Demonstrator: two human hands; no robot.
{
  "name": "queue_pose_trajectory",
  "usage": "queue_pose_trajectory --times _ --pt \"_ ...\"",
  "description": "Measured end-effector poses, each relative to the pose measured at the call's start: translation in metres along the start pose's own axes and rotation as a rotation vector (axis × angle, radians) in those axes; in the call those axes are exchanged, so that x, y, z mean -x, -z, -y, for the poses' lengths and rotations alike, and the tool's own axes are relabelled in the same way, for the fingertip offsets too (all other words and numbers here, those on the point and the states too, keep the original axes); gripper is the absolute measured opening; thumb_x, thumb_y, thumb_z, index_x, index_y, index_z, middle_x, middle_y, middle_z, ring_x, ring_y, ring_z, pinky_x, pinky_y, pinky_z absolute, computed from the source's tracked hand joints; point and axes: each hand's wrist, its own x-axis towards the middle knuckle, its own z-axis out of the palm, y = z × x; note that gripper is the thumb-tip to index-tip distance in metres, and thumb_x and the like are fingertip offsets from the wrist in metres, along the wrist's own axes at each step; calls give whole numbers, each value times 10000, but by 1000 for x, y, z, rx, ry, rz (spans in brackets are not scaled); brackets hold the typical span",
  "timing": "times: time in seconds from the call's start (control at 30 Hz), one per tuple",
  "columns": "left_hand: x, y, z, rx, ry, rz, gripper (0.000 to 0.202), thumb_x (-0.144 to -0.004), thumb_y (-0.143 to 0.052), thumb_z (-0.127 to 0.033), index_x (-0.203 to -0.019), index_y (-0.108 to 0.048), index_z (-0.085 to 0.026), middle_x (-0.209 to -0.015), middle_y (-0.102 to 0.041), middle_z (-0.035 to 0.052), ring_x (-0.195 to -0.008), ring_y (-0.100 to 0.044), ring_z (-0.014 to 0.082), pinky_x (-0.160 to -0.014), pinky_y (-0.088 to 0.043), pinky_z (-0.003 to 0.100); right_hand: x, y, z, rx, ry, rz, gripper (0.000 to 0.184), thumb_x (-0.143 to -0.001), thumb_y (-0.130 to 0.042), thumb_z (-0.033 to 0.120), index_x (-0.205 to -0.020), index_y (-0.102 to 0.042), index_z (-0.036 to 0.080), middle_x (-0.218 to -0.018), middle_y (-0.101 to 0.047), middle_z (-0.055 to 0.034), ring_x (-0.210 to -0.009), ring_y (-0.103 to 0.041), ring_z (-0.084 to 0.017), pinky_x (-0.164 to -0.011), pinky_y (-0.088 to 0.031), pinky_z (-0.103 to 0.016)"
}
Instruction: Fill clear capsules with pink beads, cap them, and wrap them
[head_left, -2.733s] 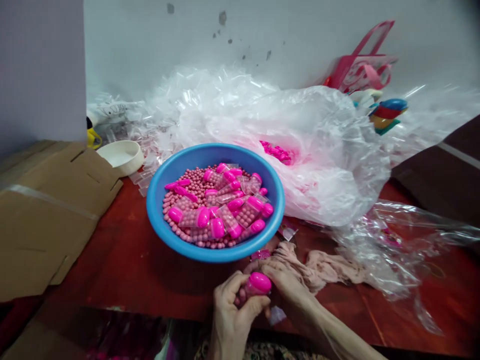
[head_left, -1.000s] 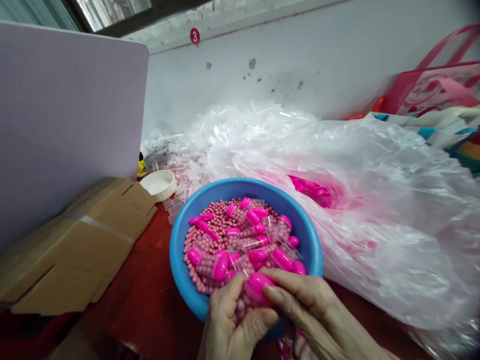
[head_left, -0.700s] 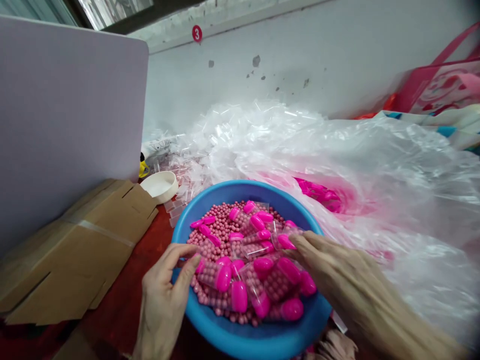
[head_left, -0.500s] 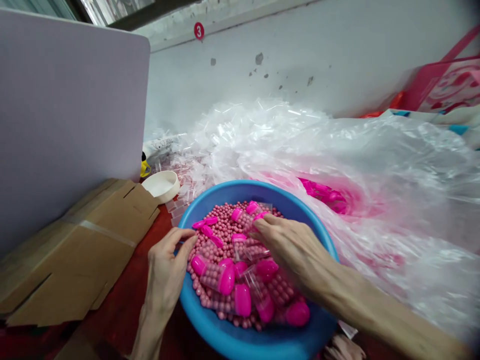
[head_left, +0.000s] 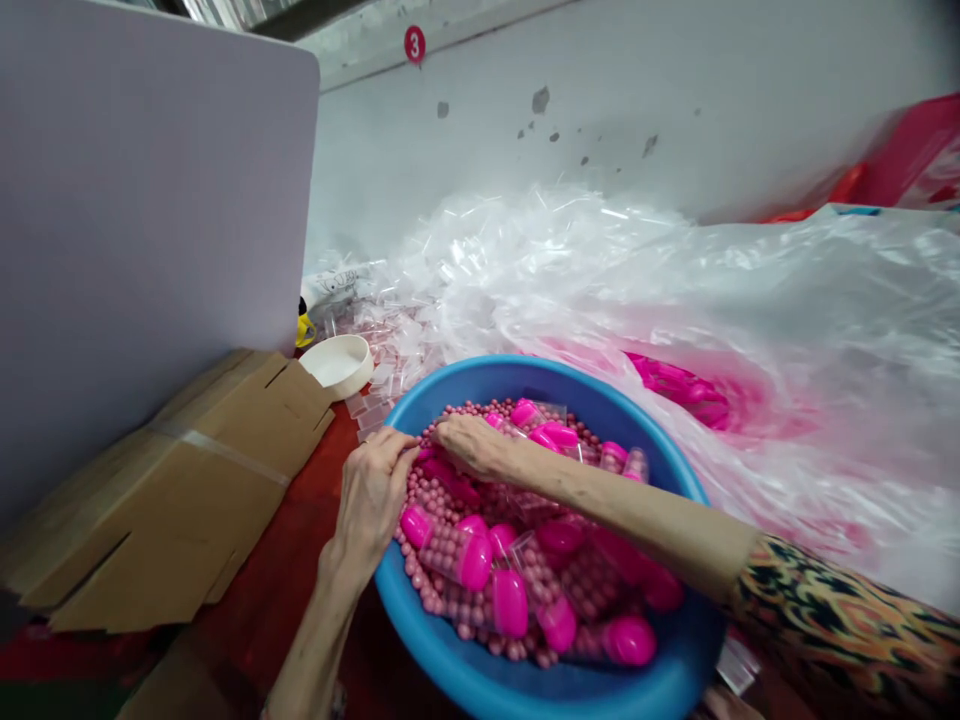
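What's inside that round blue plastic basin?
Small pink beads fill the round blue plastic basin, with hot-pink capsules in clear bags on top. The right forearm covers part; the beads hide the bottom.

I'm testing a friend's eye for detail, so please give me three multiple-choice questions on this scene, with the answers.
1. What colour is the plastic basin?
A) Pink
B) Blue
C) White

2. Where is the white round dish?
A) Inside the basin
B) Beyond the basin's left side, beside the cardboard
C) On the far right of the scene

3. Where are the left hand and right hand?
A) Together at the basin's left rim
B) Far apart, one on each side of the basin
C) Both away from the basin

Answers:
1. B: its rim is blue.
2. B: the dish sits just past the rim, next to the cardboard.
3. A: both hands are close together above the pink beads.
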Motion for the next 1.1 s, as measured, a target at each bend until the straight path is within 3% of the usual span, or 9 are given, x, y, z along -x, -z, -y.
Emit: queue_pose_trajectory --times 0.17,0.3,0.5,0.57,0.73,0.8,0.93,1.0,1.1 --pt "0 0 0 -22 -38 82 267 -883 -419 -135 -775 -662 -148 -817 -673 88 -783 -612 219 -752 -441 329 25 25 -4 -25 62 51 196 -879 -490 88 -719 -555 179 -772 -596 -6 -699 -532 -124 -710 -470 -288" --pt "-7 -1 7 4 -101 220 259 -901 -428 -163 -847 -681 -161 -834 -694 69 -779 -626 203 -758 -457 317 67 46 4 -74 93 43 308 -921 -316 107 -793 -586 183 -829 -620 -72 -716 -538 -169 -725 -471 -329" --pt "-8 -11 17 55 -239 441 232 -876 -527 -247 -1070 -652 -221 -1112 -690 52 -1050 -608 219 -942 -447 335 139 68 13 -149 13 -71 386 -875 -304 109 -1064 -630 189 -1104 -659 -139 -1055 -580 -251 -900 -449 -408" --pt "-5 -17 18 63 -277 468 289 -871 -523 -221 -1142 -623 -210 -1197 -656 77 -1158 -558 234 -1003 -410 356 147 82 15 -211 -66 59 303 -898 -385 168 -1066 -634 216 -1041 -670 -92 -984 -603 -213 -907 -446 -348" --pt "-2 -29 17 88 -363 506 334 -883 -478 -191 -1194 -597 -208 -1249 -620 111 -1211 -521 257 -1033 -384 402 130 113 -1 -187 -272 92 116 -852 -548 220 -833 -658 187 -764 -610 -12 -700 -549 -144 -638 -408 -258" --pt "-4 -29 11 104 -395 531 304 -864 -504 -187 -1136 -635 -223 -1232 -629 99 -1179 -544 247 -1018 -401 378 117 118 -17 -187 -290 72 192 -845 -545 222 -681 -631 174 -611 -527 30 -567 -466 -104 -544 -333 -241" --pt "-16 -18 0 140 -399 536 267 -833 -513 -163 -1015 -690 -245 -1126 -691 46 -1072 -608 201 -960 -446 298 89 118 -45 -221 -361 -59 224 -844 -494 253 -734 -661 152 -577 -512 31 -519 -443 -93 -493 -303 -226" --pt "-29 -8 3 137 -321 449 239 -855 -490 -211 -979 -693 -235 -1032 -720 34 -981 -642 195 -918 -471 289 76 113 -54 -223 -396 -141 235 -836 -480 249 -740 -665 141 -573 -530 20 -515 -465 -102 -486 -311 -229" --pt "-52 6 32 70 -82 169 350 -919 -363 -327 -1088 -630 -175 -1045 -704 92 -959 -645 241 -878 -492 358 64 98 -63 -210 -413 -241 238 -848 -478 246 -724 -655 147 -577 -559 10 -535 -500 -119 -504 -345 -241"
